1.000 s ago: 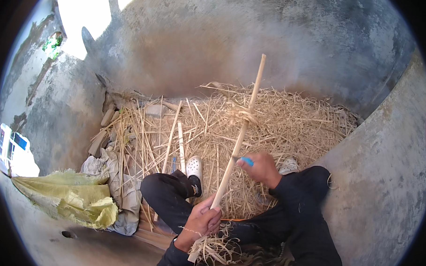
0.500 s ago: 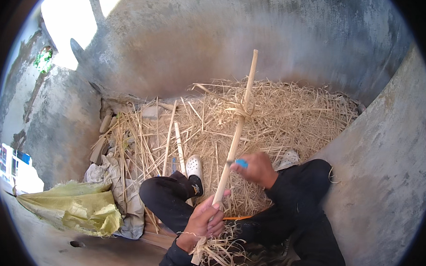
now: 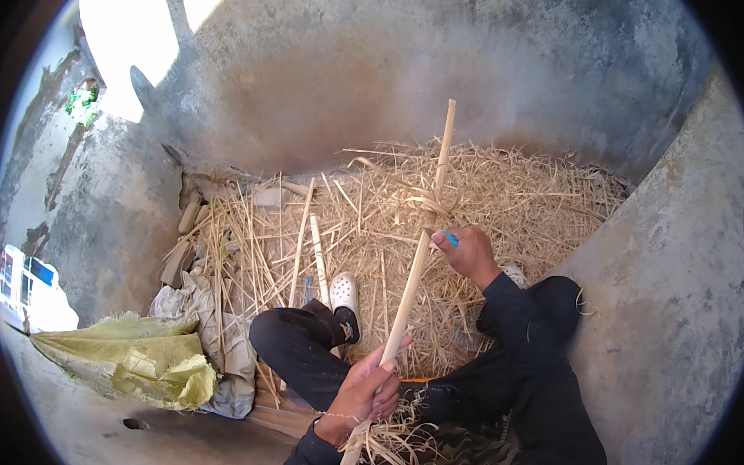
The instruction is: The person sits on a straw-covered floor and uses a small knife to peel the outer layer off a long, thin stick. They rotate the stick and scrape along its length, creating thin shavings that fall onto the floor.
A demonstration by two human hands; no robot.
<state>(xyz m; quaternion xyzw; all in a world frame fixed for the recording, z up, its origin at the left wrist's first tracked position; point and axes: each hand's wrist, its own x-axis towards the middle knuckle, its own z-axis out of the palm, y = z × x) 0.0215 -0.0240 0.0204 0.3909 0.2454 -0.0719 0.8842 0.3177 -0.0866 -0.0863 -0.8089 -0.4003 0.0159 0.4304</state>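
A long pale strip of split bamboo or wood (image 3: 410,290) slants up from my lap toward the far wall. My left hand (image 3: 369,394) is wrapped round its lower part. Farther up, my right hand (image 3: 471,254) grips a small knife (image 3: 448,238) with a blue handle, its dark blade against the strip's right edge. Thin curled shavings (image 3: 427,202) cling to the strip just beyond the blade. More shavings (image 3: 400,445) lie bunched at my lap beside the strip's lower end.
A thick heap of shavings (image 3: 518,186) covers the floor up to the concrete wall (image 3: 383,84). Loose strips (image 3: 303,243) lie left of centre, near my white clog (image 3: 344,291). A yellow woven sack (image 3: 139,364) rests at the left; another concrete wall (image 3: 661,288) rises at the right.
My right hand and the knife have moved up along the strip, away from my left hand, to just below the curled shavings. My left hand keeps its hold.
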